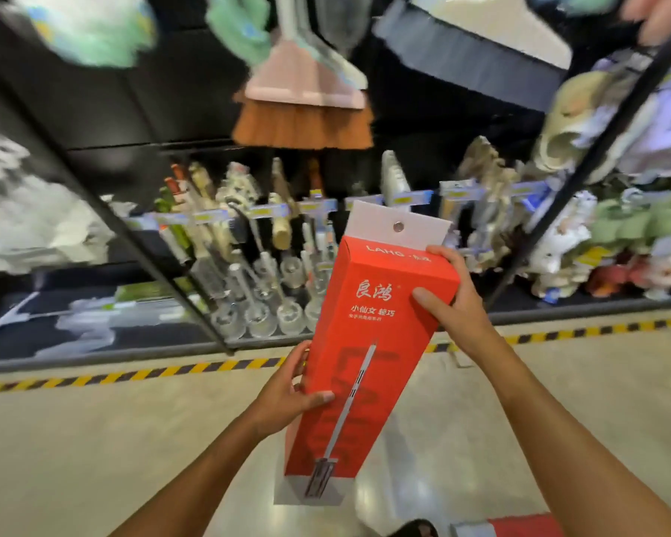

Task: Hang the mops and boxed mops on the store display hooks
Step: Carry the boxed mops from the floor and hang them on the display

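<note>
Both hands, left hand (287,389) low and right hand (448,300) high, grip the red boxed mop (369,343) mid-frame, its hanging tab (398,226) uppermost, probably for hooking.

Glossy beige shop floor (94,459), yellow-black hazard tape strip (171,372) across 9 to 3 o'clock; red-and-grey cardboard box (527,527) approx. 5 o'clock.

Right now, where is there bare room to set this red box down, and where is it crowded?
Bare floor lies between the striped tape and the left arm, and again right of the right arm. Crowded: the low shelf of brushes behind the red box, and the brooms hanging above.
</note>
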Demonstrator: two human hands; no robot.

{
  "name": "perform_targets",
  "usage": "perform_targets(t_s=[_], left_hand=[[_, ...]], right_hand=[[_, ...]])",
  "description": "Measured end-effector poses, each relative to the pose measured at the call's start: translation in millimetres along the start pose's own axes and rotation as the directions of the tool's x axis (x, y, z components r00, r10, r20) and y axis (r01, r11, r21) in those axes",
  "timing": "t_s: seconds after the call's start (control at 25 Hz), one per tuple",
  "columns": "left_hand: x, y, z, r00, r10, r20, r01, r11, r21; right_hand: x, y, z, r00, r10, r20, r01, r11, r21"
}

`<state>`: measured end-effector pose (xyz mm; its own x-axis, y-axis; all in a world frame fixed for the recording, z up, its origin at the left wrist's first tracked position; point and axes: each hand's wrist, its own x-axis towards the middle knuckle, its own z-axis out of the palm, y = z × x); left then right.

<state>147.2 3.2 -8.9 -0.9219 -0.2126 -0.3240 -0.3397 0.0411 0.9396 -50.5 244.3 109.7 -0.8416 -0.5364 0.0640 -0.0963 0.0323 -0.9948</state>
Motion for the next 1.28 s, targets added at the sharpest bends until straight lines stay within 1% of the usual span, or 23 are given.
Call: perform_targets(t_s=[0.2,0.36,0.48,0.6,0.68,0.76,0.84,0.92,1.12,1.2,1.28], left_hand=[[-108,-35,-128,0.976,0.038,-0.213,-0.053,0.997,-0.064],[-202,-62,-216,0.923,0.056,-0.381,-0.097,0.991,-0.09],[-264,-79,-269,0.863,0.048,-0.503,-0.114,0.988,-0.101],[-321,-89,-315,0.765,0.019,-0.644,-0.14,0.981,-0.137],[-351,-92,-341,0.68,-0.003,-0.733,-0.172,0.971,-0.164],[-378,-91,-369,0.581,-0.022,-0.813,-0.209,0.962,-0.176],[-396,-92,-397,0.51,-0.033,-0.86,-0.233,0.957,-0.175],[-412,-99,-426,0.453,-0.052,-0.89,-0.239,0.955,-0.178],[-435,-122,-500,0.359,-0.107,-0.927,-0.223,0.955,-0.196],[-441,-126,-533,0.337,-0.124,-0.933,-0.218,0.954,-0.205],[-447,-132,-567,0.312,-0.142,-0.939,-0.214,0.953,-0.215]], right_hand=[[4,-46,184,0.983,-0.069,0.169,0.071,0.997,-0.004],[-5,-76,327,0.936,-0.122,0.33,0.125,0.992,0.012],[-12,-100,423,0.88,-0.16,0.447,0.162,0.986,0.034],[-21,-123,514,0.813,-0.213,0.542,0.203,0.976,0.08],[-27,-134,569,0.772,-0.242,0.587,0.209,0.97,0.124],[-31,-143,625,0.716,-0.255,0.65,0.204,0.967,0.155],[-33,-149,674,0.648,-0.261,0.715,0.193,0.965,0.177],[-32,-152,721,0.569,-0.27,0.776,0.196,0.962,0.191],[-4,-157,836,0.342,-0.276,0.898,0.278,0.943,0.184],[13,-165,882,0.265,-0.274,0.924,0.31,0.932,0.187],[27,-172,929,0.194,-0.262,0.945,0.299,0.934,0.197]])
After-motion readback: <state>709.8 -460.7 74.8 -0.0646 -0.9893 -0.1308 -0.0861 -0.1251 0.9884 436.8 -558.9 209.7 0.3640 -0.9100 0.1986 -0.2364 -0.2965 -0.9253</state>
